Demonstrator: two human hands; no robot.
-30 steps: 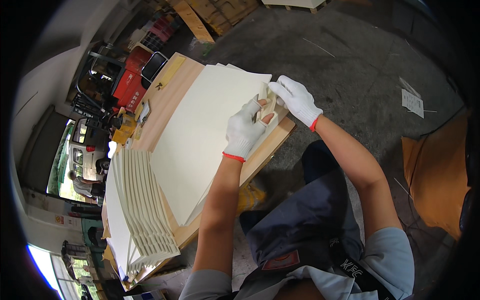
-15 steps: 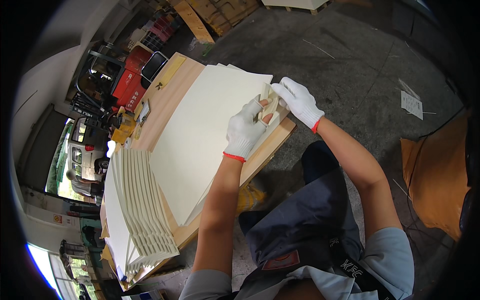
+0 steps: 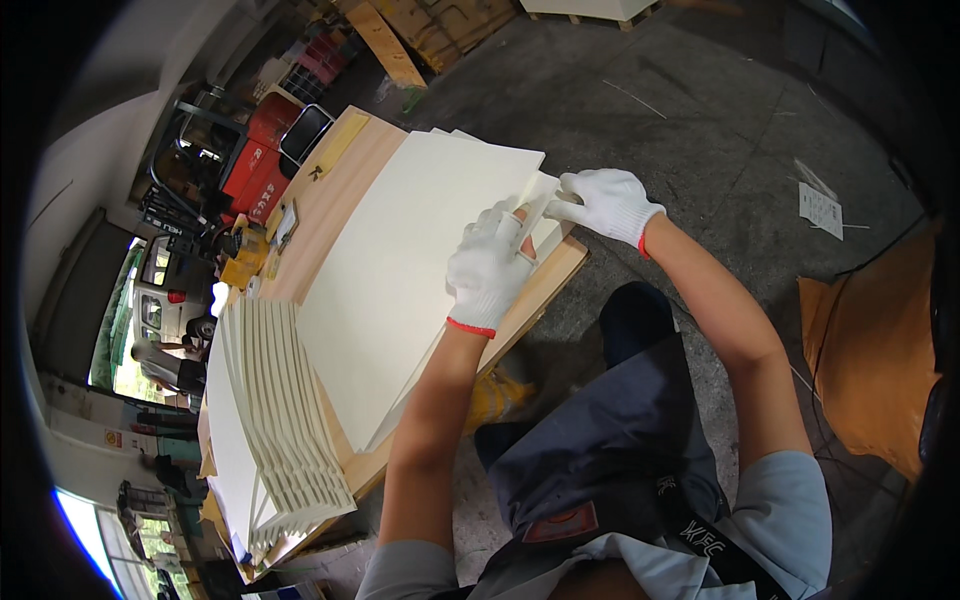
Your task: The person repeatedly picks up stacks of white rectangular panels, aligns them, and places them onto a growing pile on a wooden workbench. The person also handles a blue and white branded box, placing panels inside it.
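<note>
A stack of large cream sheets (image 3: 410, 260) lies on a wooden worktable (image 3: 340, 165). My left hand (image 3: 487, 268), in a white knit glove with a red cuff, rests on the near right corner of the stack with its fingers pressed on the sheets. My right hand (image 3: 603, 203), gloved the same way, pinches the corner of the top sheet (image 3: 538, 195) and lifts it slightly off the stack.
A fanned pile of cream sheet bundles (image 3: 275, 420) sits at the table's left end. A red machine (image 3: 262, 160) and a yellow tool (image 3: 245, 268) lie beyond the table. Wooden pallets (image 3: 440, 20) stand at the back. Brown cardboard (image 3: 870, 350) lies on the concrete floor at right.
My right hand has peeled the top sheet's corner up and back from the stack. My left hand stays pressed on the corner.
</note>
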